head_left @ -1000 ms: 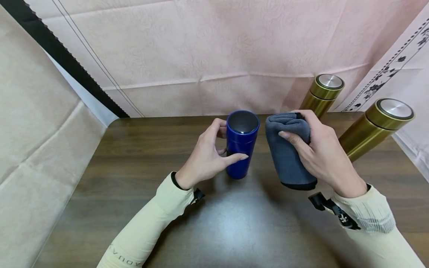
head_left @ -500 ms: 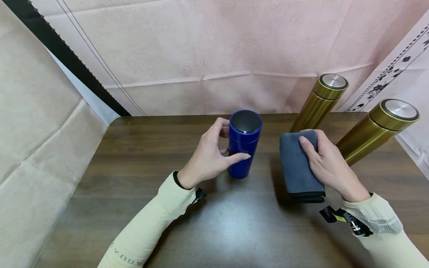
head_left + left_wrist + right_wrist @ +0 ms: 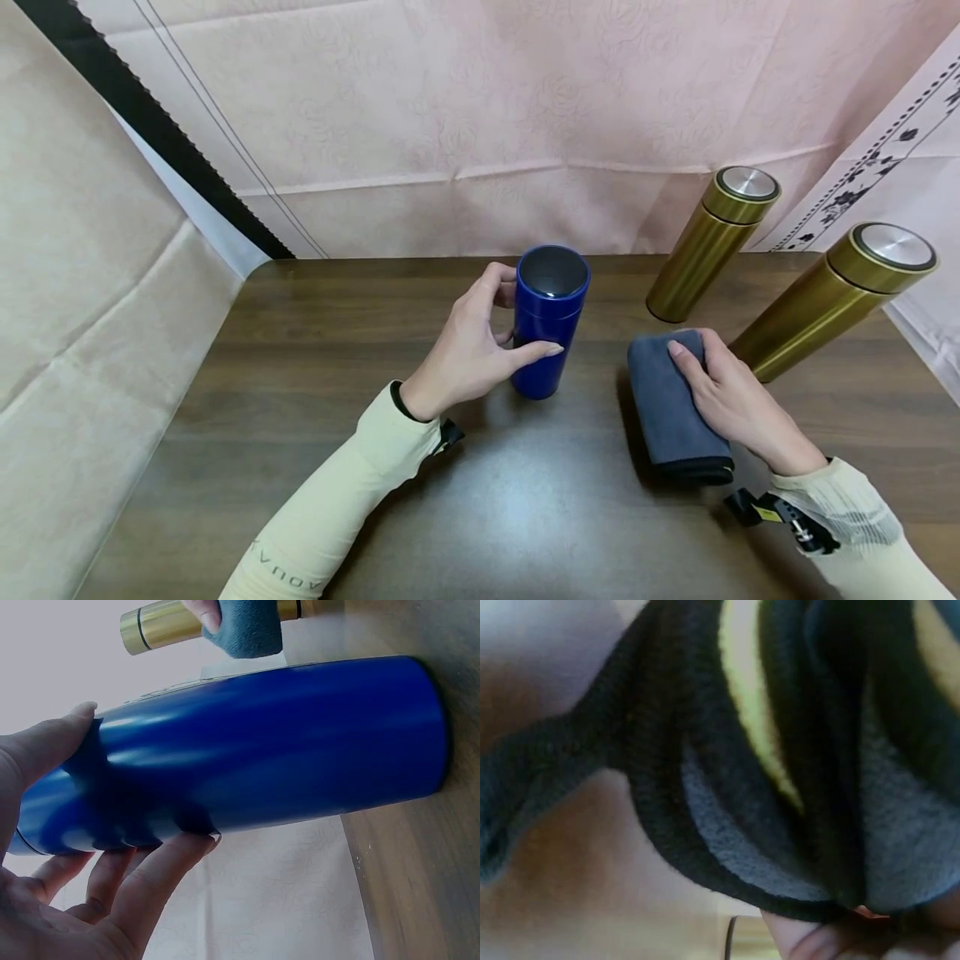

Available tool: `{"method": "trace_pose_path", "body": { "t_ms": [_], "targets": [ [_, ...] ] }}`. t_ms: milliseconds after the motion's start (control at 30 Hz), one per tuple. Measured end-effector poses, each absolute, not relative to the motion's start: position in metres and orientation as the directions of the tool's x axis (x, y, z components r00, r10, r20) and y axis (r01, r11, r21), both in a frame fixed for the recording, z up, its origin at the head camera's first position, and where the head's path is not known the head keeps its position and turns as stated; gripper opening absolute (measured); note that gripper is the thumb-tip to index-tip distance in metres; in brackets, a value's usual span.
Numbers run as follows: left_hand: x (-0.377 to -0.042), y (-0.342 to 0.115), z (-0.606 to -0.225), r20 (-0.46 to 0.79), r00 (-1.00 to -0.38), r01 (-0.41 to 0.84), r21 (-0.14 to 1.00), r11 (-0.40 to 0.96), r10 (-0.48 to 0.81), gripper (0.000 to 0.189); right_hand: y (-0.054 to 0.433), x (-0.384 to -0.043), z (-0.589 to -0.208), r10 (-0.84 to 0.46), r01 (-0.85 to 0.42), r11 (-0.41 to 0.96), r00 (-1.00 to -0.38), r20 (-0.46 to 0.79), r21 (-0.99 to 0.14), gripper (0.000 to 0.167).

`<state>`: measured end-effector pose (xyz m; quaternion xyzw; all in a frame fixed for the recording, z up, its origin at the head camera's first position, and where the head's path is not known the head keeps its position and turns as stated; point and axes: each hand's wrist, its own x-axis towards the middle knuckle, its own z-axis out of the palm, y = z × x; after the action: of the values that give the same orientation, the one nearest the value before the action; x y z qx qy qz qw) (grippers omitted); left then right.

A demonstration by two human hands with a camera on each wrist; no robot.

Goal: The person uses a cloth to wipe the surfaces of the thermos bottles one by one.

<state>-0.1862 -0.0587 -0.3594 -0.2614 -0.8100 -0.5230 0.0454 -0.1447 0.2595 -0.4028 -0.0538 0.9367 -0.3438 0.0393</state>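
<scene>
A blue thermos flask point(image 3: 549, 321) with a dark, shiny top stands upright on the wooden table. My left hand point(image 3: 480, 350) grips it from the left, thumb across the near side and fingers behind. In the left wrist view the blue flask point(image 3: 262, 750) fills the middle, with the fingertips against its wall. To the right, my right hand point(image 3: 735, 400) pinches a folded blue-grey cloth point(image 3: 675, 408) with black edging, thumb on top, low over the table. The right wrist view shows the cloth's folded layers point(image 3: 727, 817) up close, hiding most of that hand.
Two gold thermos flasks with silver lids stand at the right: one farther back point(image 3: 708, 250), one nearer point(image 3: 832, 300) just beyond the right hand. The wooden table point(image 3: 337, 333) ends at the back against a pale pink cloth backdrop point(image 3: 450, 125).
My right hand has carried the cloth toward me and slightly right, away from the blue flask, and lower. The far gold flask now shows whole. My left hand keeps its grip.
</scene>
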Motion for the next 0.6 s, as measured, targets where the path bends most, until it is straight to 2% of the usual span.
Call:
{"method": "trace_pose_path", "body": {
  "t_ms": [400,600],
  "targets": [
    [-0.186,-0.060,-0.363,0.345,-0.861,0.467,0.828,0.310,0.373,0.071,0.256,-0.147,-0.418,-0.141,-0.047,0.745,-0.986,-0.088,-0.666,0.058],
    [-0.185,-0.059,-0.369,0.371,-0.855,0.484,0.822,0.301,0.361,0.079,0.254,-0.150,-0.421,-0.132,-0.009,0.759,-0.981,-0.139,-0.651,0.073]
  ]
}}
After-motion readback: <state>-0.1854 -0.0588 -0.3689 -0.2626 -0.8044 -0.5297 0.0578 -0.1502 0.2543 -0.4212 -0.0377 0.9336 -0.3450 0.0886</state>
